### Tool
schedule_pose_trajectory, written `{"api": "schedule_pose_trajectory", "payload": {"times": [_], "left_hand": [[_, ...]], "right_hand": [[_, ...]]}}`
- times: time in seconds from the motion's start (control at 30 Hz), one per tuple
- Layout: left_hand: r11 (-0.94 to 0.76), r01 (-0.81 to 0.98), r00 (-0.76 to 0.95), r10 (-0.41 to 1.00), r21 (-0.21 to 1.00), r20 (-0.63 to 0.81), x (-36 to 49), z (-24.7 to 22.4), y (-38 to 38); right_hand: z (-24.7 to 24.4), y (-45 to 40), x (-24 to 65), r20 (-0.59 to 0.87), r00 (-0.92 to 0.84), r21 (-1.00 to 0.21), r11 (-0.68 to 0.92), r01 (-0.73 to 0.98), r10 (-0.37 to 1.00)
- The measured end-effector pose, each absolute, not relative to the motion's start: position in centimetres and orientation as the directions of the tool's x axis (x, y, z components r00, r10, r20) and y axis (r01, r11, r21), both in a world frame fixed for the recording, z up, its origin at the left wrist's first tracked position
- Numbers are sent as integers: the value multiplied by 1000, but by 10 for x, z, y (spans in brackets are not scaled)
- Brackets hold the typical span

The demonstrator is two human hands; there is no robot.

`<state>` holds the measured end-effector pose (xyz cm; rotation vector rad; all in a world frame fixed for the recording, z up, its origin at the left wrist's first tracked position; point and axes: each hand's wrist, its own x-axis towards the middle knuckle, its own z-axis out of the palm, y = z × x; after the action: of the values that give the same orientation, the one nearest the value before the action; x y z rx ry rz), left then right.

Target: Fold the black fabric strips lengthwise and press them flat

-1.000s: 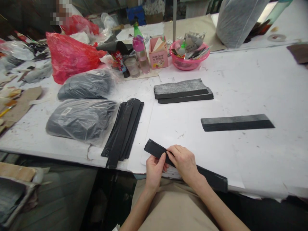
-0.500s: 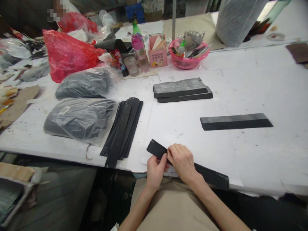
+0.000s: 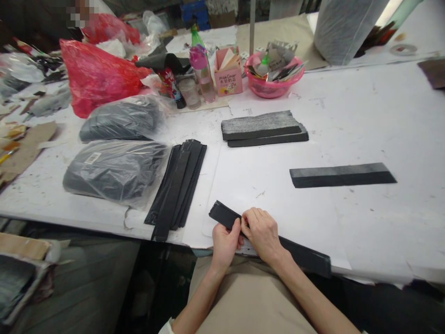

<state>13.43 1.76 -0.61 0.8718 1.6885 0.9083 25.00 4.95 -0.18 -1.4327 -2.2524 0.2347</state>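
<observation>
A long black strip [image 3: 306,255] slants across the table's front edge, and both hands grip it near its left part. My left hand [image 3: 226,240] is closed, its thumb on top of the strip and its fingers curled beneath. Right beside it, my right hand [image 3: 260,232] is closed on the same strip, knuckles up; its fingertips are partly hidden. A pile of black strips [image 3: 179,190] lies to the left. To the right is a black strip with a grey upper band [image 3: 342,176]. Farther back rests a stack of similar grey-and-black strips [image 3: 262,127].
Plastic-wrapped dark bundles [image 3: 118,171] lie left of the pile. Along the back stand a red plastic bag [image 3: 100,76], a purple-capped bottle [image 3: 203,76], a pink box [image 3: 228,76] and a pink basin [image 3: 273,88]. A metal pole [image 3: 252,28] rises behind them.
Both hands keep hold of the strip in nearly the same place. The strip's left end has shifted slightly left; the whole view has moved a little.
</observation>
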Motion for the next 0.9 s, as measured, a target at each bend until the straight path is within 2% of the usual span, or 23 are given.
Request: {"api": "schedule_pose_trajectory", "payload": {"times": [0.27,0.47,0.73,0.9], "left_hand": [[480,81,-296,848,873,-439,136,-11,16],[464,-15,-262,853,886,-451,134,-12,17],[436,-7,-264,867,900,-422,134,-10,16],[434,27,-265,872,900,-412,134,-11,14]], "right_hand": [[-5,48,249,323,-372,-402,482,778,870],[-9,50,249,331,-370,-426,487,762,868],[-7,49,256,223,-349,-630,408,661,910],[-3,51,256,216,-366,-588,420,691,905]]}}
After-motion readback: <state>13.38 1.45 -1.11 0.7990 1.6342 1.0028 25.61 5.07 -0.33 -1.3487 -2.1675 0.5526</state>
